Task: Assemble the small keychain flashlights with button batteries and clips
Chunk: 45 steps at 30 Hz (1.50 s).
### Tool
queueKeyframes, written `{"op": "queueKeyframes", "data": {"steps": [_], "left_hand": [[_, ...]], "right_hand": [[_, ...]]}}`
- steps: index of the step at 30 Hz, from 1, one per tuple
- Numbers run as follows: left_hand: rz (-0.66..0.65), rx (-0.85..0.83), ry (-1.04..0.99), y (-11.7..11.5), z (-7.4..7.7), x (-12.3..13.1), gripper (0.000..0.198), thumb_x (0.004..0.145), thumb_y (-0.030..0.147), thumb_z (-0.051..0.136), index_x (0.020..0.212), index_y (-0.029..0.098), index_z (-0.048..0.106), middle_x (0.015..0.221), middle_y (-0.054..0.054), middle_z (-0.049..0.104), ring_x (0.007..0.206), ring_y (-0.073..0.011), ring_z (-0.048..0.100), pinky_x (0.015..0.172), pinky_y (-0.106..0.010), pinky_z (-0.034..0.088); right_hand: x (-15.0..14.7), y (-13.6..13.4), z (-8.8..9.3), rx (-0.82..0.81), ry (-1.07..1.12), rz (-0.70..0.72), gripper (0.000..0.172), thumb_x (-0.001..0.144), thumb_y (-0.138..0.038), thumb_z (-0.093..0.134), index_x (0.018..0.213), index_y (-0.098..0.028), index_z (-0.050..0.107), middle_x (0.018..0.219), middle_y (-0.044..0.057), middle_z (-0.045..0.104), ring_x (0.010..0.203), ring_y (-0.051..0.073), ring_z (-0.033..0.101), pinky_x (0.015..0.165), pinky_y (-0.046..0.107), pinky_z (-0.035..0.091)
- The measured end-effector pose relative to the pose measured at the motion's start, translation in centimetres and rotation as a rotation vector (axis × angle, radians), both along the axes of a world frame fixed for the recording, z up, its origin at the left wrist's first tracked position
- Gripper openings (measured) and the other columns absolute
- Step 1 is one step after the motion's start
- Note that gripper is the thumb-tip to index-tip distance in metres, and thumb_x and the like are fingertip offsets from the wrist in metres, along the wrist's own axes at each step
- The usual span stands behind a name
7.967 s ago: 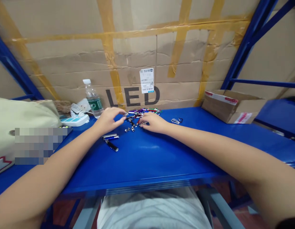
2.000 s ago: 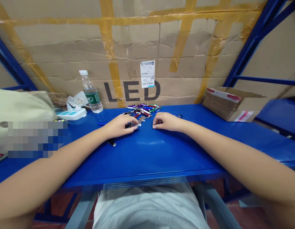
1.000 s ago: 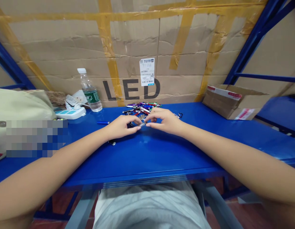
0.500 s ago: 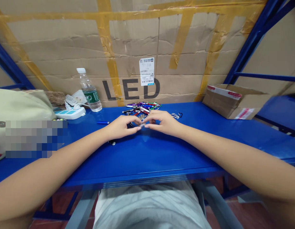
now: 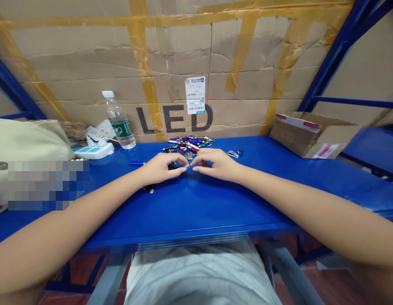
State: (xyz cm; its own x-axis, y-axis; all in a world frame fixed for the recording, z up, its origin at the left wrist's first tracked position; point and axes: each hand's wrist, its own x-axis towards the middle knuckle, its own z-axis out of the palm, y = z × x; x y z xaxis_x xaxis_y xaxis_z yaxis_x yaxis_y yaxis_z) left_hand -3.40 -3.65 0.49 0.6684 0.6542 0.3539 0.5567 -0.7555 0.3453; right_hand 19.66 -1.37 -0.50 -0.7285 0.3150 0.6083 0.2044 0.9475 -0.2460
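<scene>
Both of my hands meet at the middle of a blue metal shelf (image 5: 196, 203). My left hand (image 5: 161, 168) is curled in a pinch around a small dark tube-shaped part. My right hand (image 5: 215, 163) is pinched too, its fingertips touching the left hand's tips at a tiny silver piece. Just behind them lies a heap of small coloured keychain flashlights (image 5: 190, 144) with loose silver bits. A black tube (image 5: 148, 189) lies under my left wrist.
A water bottle (image 5: 118, 120), a white power strip (image 5: 93, 150) and a cream bag (image 5: 27, 148) stand at the left. A blue pen (image 5: 136, 163) lies nearby. Carabiner clips (image 5: 234, 153) sit right of the heap. An open carton (image 5: 307, 135) stands at the right.
Eight seconds ago both hands reached into the heap. They have since drawn back toward me and come together fingertip to fingertip; over the last second they barely move.
</scene>
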Motion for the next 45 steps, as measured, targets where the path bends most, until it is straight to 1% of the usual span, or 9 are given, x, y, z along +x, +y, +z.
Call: {"op": "queueKeyframes", "data": {"steps": [5, 9, 14, 18, 23, 26, 31, 38, 45], "left_hand": [[0.030, 0.014, 0.007, 0.4, 0.1, -0.4, 0.024, 0.085, 0.035, 0.054, 0.098, 0.017, 0.064, 0.095, -0.003, 0.070, 0.088, -0.0161, 0.064, 0.082, -0.027, 0.048], [0.128, 0.068, -0.042, 0.9, 0.8, -1.4, 0.024, 0.084, 0.035, 0.055, 0.097, 0.017, 0.065, 0.095, -0.004, 0.071, 0.088, -0.0167, 0.064, 0.082, -0.028, 0.049], [0.243, 0.143, -0.082, 1.5, 1.6, -3.0, 0.024, 0.083, 0.033, 0.055, 0.099, 0.017, 0.064, 0.096, -0.004, 0.071, 0.089, -0.0173, 0.064, 0.085, -0.031, 0.050], [0.259, 0.161, -0.077, 1.7, 1.6, -3.8, 0.023, 0.084, 0.032, 0.055, 0.098, 0.017, 0.065, 0.096, -0.004, 0.071, 0.090, -0.0176, 0.065, 0.085, -0.031, 0.050], [0.227, 0.179, -0.080, 1.6, 1.6, -3.8, 0.023, 0.084, 0.031, 0.056, 0.099, 0.017, 0.065, 0.095, -0.004, 0.071, 0.089, -0.0169, 0.065, 0.082, -0.029, 0.050], [0.208, 0.180, -0.077, 1.6, 1.6, -3.8, 0.022, 0.083, 0.029, 0.056, 0.099, 0.017, 0.065, 0.095, -0.004, 0.071, 0.090, -0.0165, 0.065, 0.081, -0.028, 0.050], [0.197, 0.148, -0.063, 1.6, 1.5, -3.7, 0.023, 0.084, 0.031, 0.055, 0.099, 0.017, 0.064, 0.096, -0.004, 0.071, 0.090, -0.0169, 0.065, 0.081, -0.028, 0.049], [0.051, 0.067, 0.075, 0.9, 0.7, -2.2, 0.026, 0.086, 0.035, 0.053, 0.099, 0.018, 0.065, 0.095, -0.004, 0.070, 0.084, -0.0157, 0.063, 0.078, -0.026, 0.048], [-0.065, 0.072, 0.117, -0.4, 0.6, 0.3, 0.024, 0.087, 0.029, 0.050, 0.101, 0.017, 0.064, 0.098, -0.005, 0.068, 0.089, -0.0163, 0.061, 0.083, -0.026, 0.045]], "right_hand": [[-0.1, -0.1, 0.0, 0.000, 0.012, -0.061, 0.013, 0.085, -0.022, 0.059, 0.094, -0.016, 0.067, 0.079, 0.003, 0.064, 0.070, 0.013, 0.056, 0.070, 0.027, 0.045], [-0.8, 0.5, -0.2, -0.001, 0.027, -0.126, 0.014, 0.086, -0.022, 0.057, 0.094, -0.016, 0.066, 0.083, 0.004, 0.067, 0.076, 0.014, 0.059, 0.074, 0.028, 0.045], [-3.1, 2.1, -0.1, 0.026, -0.153, -0.221, 0.017, 0.083, -0.021, 0.060, 0.098, -0.016, 0.066, 0.093, 0.008, 0.065, 0.090, 0.019, 0.058, 0.080, 0.031, 0.044], [-5.2, 2.8, 0.1, 0.056, -0.333, -0.238, 0.019, 0.082, -0.025, 0.061, 0.097, -0.015, 0.069, 0.092, 0.009, 0.063, 0.081, 0.018, 0.057, 0.073, 0.029, 0.043], [-7.4, 2.9, -0.2, -0.026, -0.378, -0.304, 0.020, 0.083, -0.034, 0.060, 0.088, -0.017, 0.069, 0.085, 0.007, 0.067, 0.073, 0.017, 0.057, 0.065, 0.027, 0.039], [-8.1, 2.9, -0.3, -0.084, -0.397, -0.350, 0.018, 0.082, -0.032, 0.058, 0.080, -0.017, 0.069, 0.076, 0.005, 0.068, 0.066, 0.015, 0.056, 0.059, 0.026, 0.036], [-6.3, 1.9, 0.3, -0.130, -0.333, -0.295, 0.013, 0.077, -0.026, 0.065, 0.084, -0.015, 0.067, 0.079, 0.004, 0.068, 0.069, 0.014, 0.058, 0.062, 0.024, 0.039], [-0.6, -0.9, 0.6, -0.397, -0.104, -0.301, 0.012, 0.072, -0.022, 0.069, 0.082, -0.016, 0.065, 0.073, 0.001, 0.068, 0.065, 0.012, 0.060, 0.061, 0.025, 0.046], [-0.5, -0.8, 0.8, -0.599, 0.047, -0.221, 0.020, 0.067, -0.028, 0.073, 0.080, -0.014, 0.067, 0.066, 0.000, 0.065, 0.057, 0.010, 0.055, 0.053, 0.024, 0.042]]}}
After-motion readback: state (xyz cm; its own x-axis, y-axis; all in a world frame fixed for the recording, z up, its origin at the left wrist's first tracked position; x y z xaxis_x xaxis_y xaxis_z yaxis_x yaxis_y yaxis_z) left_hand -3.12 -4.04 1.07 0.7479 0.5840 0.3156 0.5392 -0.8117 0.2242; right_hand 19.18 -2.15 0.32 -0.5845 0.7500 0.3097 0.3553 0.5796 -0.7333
